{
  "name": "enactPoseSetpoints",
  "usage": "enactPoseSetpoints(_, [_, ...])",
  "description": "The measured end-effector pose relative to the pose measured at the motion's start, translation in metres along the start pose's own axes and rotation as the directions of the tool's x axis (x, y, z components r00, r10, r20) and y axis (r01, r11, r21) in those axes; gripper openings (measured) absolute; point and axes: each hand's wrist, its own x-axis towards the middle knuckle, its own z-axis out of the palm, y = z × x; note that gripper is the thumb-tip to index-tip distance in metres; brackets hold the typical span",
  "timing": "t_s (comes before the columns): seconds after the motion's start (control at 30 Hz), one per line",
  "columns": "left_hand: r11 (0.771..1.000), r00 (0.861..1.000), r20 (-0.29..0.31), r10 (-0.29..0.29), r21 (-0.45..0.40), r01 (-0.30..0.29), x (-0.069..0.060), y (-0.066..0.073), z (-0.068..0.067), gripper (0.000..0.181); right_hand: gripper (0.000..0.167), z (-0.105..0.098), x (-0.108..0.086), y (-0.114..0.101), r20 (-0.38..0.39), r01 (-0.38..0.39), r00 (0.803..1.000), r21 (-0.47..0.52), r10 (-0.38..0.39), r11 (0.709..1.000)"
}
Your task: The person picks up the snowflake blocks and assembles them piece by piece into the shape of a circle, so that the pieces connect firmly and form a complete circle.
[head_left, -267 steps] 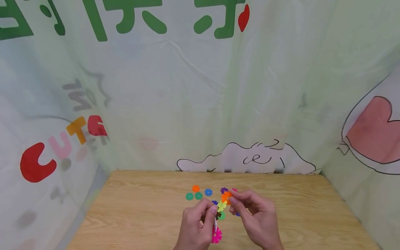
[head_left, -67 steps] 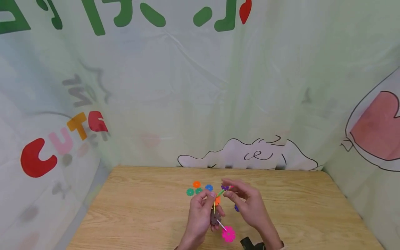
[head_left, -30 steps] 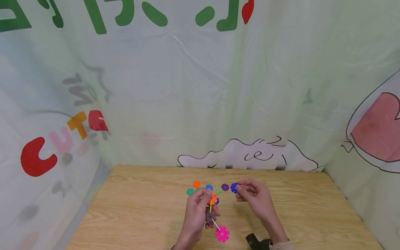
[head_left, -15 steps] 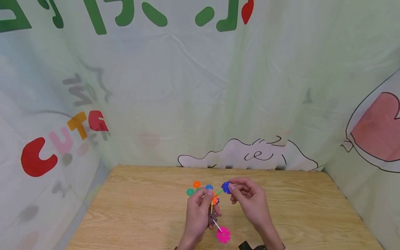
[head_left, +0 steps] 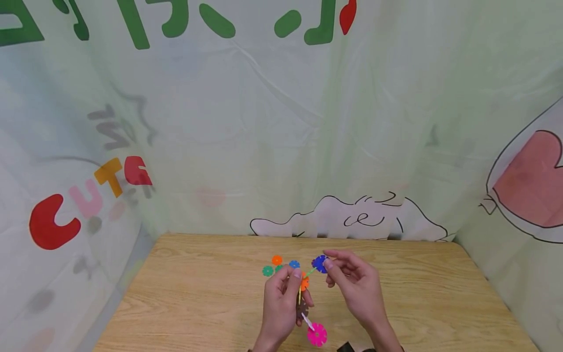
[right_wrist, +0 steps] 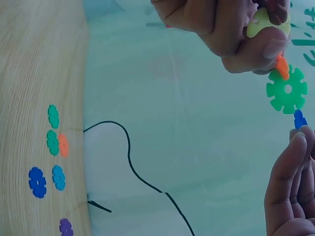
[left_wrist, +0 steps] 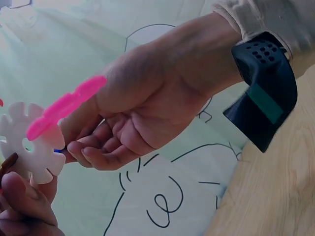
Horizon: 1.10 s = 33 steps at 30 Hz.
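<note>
My left hand (head_left: 281,300) grips a chain of interlocking snowflake discs. Along it run a pink disc (head_left: 317,335), a white disc (left_wrist: 32,142), a brown disc (head_left: 302,310), a yellow disc (right_wrist: 266,23), an orange disc (head_left: 305,282) and a green disc (right_wrist: 287,89). Thumb and fingers of my right hand (head_left: 356,288) pinch a blue disc (head_left: 321,264). In the right wrist view, that blue disc stands edge-on at the green disc's rim, touching it; how deep it sits in the slot cannot be told.
On the wooden table (head_left: 198,293) lie loose discs: an orange one (head_left: 277,260), a light blue one (head_left: 294,264), two teal ones (right_wrist: 53,116), a dark blue one (right_wrist: 37,182) and a purple one (right_wrist: 66,227). A printed curtain (head_left: 220,146) surrounds the table. A black strap (left_wrist: 263,93) circles my right wrist.
The green disc joined the chain earlier. My right hand then took up the blue disc at the right and brought it left to the green disc. The left hand keeps its hold.
</note>
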Motion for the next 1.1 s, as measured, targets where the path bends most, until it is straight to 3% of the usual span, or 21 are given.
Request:
enactPoseSetpoints(0.37, [1.000, 1.000, 0.001, 0.016, -0.003, -0.016, -0.0016, 0.0025, 0.0001, 0.042, 0.011, 0.0010, -0.0045, -0.0049, 0.022, 0.060, 0.998, -0.003, -0.060, 0.998])
enactPoseSetpoints(0.77, [0.998, 0.999, -0.024, 0.046, 0.037, -0.045, -0.0006, 0.0001, 0.0001, 0.039, 0.009, 0.0030, -0.0060, -0.0060, 0.001, 0.027, 1.000, -0.031, -0.027, 0.999])
enactPoseSetpoints(1.1, [0.998, 0.999, 0.015, 0.036, 0.051, -0.037, 0.0006, 0.0010, -0.0046, 0.044, 0.009, -0.0028, -0.0051, -0.0065, 0.065, 0.031, 0.998, -0.081, -0.026, 0.996])
